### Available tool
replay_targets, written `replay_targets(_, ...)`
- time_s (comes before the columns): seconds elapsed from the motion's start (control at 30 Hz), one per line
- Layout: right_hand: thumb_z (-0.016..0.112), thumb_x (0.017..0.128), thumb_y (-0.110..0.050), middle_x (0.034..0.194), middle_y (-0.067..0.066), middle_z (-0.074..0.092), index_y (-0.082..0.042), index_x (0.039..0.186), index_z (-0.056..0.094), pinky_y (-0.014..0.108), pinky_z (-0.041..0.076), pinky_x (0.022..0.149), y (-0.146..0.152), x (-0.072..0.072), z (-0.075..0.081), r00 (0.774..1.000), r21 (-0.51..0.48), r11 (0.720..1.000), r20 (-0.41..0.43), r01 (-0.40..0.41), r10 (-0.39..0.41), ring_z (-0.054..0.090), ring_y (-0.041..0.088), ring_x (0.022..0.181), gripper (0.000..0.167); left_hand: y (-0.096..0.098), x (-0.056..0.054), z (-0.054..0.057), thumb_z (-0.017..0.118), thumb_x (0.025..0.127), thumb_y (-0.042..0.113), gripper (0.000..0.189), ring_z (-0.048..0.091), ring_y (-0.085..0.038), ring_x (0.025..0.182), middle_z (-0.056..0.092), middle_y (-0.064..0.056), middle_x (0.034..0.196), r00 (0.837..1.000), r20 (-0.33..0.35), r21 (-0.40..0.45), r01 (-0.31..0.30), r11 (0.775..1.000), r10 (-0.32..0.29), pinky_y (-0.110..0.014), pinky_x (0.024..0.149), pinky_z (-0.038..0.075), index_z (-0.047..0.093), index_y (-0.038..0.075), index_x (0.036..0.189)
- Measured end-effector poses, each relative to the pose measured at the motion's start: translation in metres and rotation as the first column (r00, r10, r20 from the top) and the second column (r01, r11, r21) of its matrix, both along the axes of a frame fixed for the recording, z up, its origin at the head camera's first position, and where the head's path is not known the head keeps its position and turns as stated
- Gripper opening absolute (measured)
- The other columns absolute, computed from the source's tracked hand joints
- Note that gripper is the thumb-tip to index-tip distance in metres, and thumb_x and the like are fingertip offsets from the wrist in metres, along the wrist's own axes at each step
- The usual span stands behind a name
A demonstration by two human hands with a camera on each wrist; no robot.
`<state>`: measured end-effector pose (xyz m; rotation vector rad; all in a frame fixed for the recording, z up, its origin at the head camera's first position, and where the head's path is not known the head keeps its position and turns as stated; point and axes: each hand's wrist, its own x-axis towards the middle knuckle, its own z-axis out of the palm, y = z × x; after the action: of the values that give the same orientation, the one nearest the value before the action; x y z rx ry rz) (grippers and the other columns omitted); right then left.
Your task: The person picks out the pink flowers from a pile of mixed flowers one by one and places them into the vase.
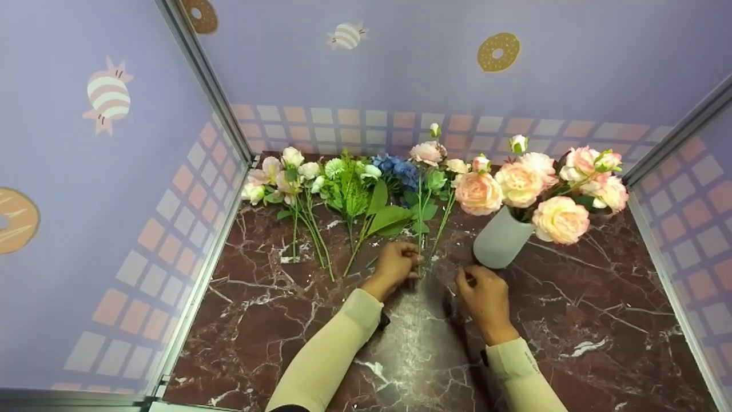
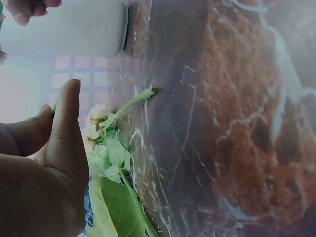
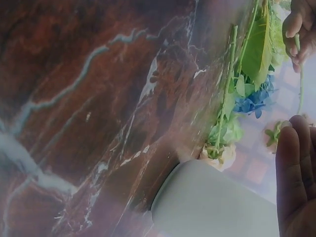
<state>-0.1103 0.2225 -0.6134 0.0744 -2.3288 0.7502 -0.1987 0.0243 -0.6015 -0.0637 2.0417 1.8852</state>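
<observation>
While the person's bare left hand pinches the green stem of a long-stemmed pale pink flower near its lower end, the bare right hand sits just in front of a smooth light-grey rounded vase, fingers loosely bent; looks like nothing's in it, though the angle isn't great. The pink flower is held up left of the vase, which is stuffed with big ruffled peach-pink blooms. Clustered blue flowers and a broad-leaved green sprig lie on the glossy red-brown marbled tabletop.
</observation>
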Motion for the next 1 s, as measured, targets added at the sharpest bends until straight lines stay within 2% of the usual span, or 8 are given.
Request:
replay_targets(0.07,0.083,0.09,0.004,0.072,0.01,0.077,-0.003,0.08,0.078,0.047,0.059,0.057,0.0,-0.001,0.0,1.0,-0.002,1.0,-0.001,-0.001,0.001,0.073,0.027,0.061,0.013,-0.001,0.002,0.001,0.074,0.103,-0.009,0.027,0.081,-0.05,0.105,0.077,-0.012,0.101,1.0,-0.015,0.015,-0.003,1.0,0.003,-0.043,0.076,0.074,0.076,-0.014,0.129)
replay_targets(0.3,0.081,0.091,0.003,0.071,0.012,0.076,-0.002,0.08,0.078,0.048,0.059,0.057,0.0,-0.003,0.004,1.0,-0.002,1.0,-0.006,-0.012,0.012,0.072,0.028,0.06,0.013,-0.007,0.013,0.0,0.075,0.102,-0.011,0.025,0.079,-0.027,0.082,0.069,-0.004,0.092,0.999,-0.028,0.09,-0.029,0.996,0.031,-0.033,0.068,0.072,0.074,-0.017,0.126)
replay_targets(0.6,0.083,0.092,0.003,0.073,0.013,0.077,-0.001,0.085,0.081,0.049,0.059,0.057,0.001,-0.007,0.01,1.0,-0.007,1.0,0.004,-0.027,0.027,0.072,0.028,0.061,0.008,-0.017,0.024,-0.005,0.073,0.102,-0.012,0.024,0.076,-0.023,0.084,0.07,-0.005,0.094,0.998,-0.047,0.117,-0.026,0.993,0.032,-0.03,0.067,0.071,0.073,-0.019,0.125)
replay_targets(0.7,0.083,0.094,0.002,0.075,0.015,0.078,0.001,0.087,0.081,0.05,0.061,0.058,0.001,-0.009,0.015,0.999,-0.01,1.0,0.018,-0.028,0.028,0.073,0.029,0.062,0.006,-0.019,0.029,-0.005,0.072,0.103,-0.012,0.024,0.079,-0.029,0.089,0.071,-0.006,0.096,0.998,-0.054,0.124,-0.014,0.992,0.02,-0.031,0.069,0.072,0.073,-0.02,0.126)
replay_targets(0.87,0.08,0.097,-0.001,0.08,0.017,0.08,0.002,0.09,0.082,0.053,0.064,0.062,-0.001,-0.015,0.026,0.998,-0.032,0.999,0.057,-0.022,0.024,0.076,0.032,0.066,0.007,-0.019,0.034,-0.002,0.071,0.103,-0.013,0.021,0.081,-0.049,0.101,0.073,-0.008,0.097,0.996,-0.087,0.131,-0.002,0.991,0.013,-0.032,0.07,0.072,0.074,-0.019,0.123)
replay_targets(0.93,0.08,0.097,-0.001,0.082,0.018,0.081,0.003,0.092,0.083,0.053,0.064,0.063,-0.002,-0.017,0.029,0.998,-0.041,0.999,0.067,-0.019,0.021,0.077,0.032,0.068,0.007,-0.018,0.036,-0.001,0.072,0.103,-0.013,0.018,0.081,-0.049,0.101,0.074,-0.009,0.096,0.995,-0.101,0.132,-0.004,0.991,0.017,-0.032,0.069,0.072,0.076,-0.016,0.12)
replay_targets(1.0,0.08,0.097,-0.001,0.083,0.018,0.082,0.003,0.093,0.084,0.053,0.065,0.065,-0.003,-0.02,0.033,0.997,-0.042,0.999,0.067,-0.02,0.022,0.077,0.033,0.07,0.006,-0.018,0.038,-0.001,0.073,0.102,-0.013,0.016,0.082,-0.044,0.096,0.075,-0.011,0.096,0.993,-0.114,0.134,-0.005,0.991,0.021,-0.032,0.068,0.072,0.077,-0.014,0.117)
